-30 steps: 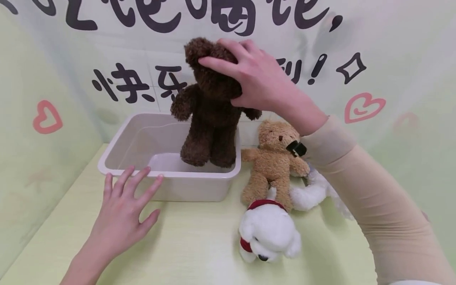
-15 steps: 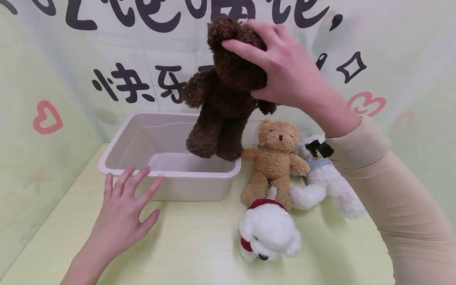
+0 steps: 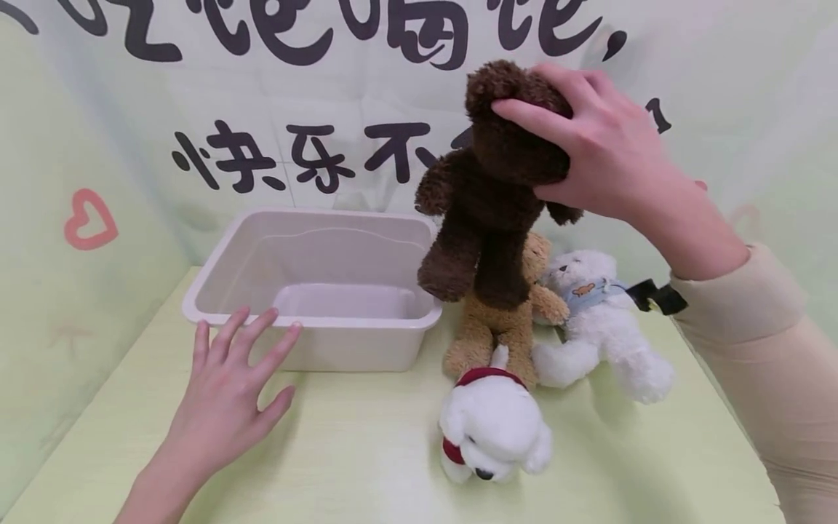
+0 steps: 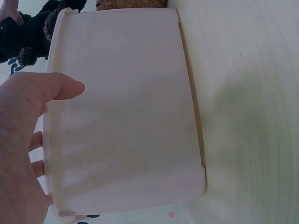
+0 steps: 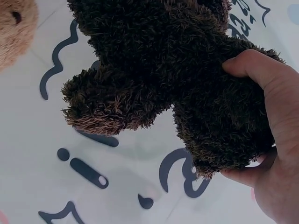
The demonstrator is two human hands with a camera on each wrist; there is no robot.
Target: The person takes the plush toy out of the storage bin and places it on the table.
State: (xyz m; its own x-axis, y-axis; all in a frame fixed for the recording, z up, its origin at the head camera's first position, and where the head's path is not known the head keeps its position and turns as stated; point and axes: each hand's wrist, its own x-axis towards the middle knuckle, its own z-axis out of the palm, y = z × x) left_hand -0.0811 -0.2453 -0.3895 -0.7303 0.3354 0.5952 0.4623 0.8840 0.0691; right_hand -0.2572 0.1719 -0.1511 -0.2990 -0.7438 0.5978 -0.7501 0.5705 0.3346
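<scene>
By its head, a dark brown teddy bear [image 3: 491, 196] hangs upright from my right hand [image 3: 602, 145], whose thumb and fingers grip the fur. The bear is in the air right of a pale plastic bin [image 3: 366, 342], in front of a light brown teddy bear [image 3: 497, 327] that it partly covers. In the right wrist view the thumb presses into the dark plush [image 5: 163, 60]. My left hand [image 3: 219, 397] lies at the bin's front rim with fingers spread and straight; in the left wrist view its thumb [image 4: 67, 87] is over the bin's outer wall.
Beside the light brown bear a white plush bear [image 3: 609, 320] with a blue bib leans back. Nearer the front stands a white plush dog [image 3: 500, 429] with a red collar. A printed cloth [image 3: 366, 94] hangs behind the pale table [image 3: 340, 451].
My right hand has carried the dark brown bear from over the bin up and to the right, then somewhat lower, in front of the light brown bear. The left hand has stayed in place.
</scene>
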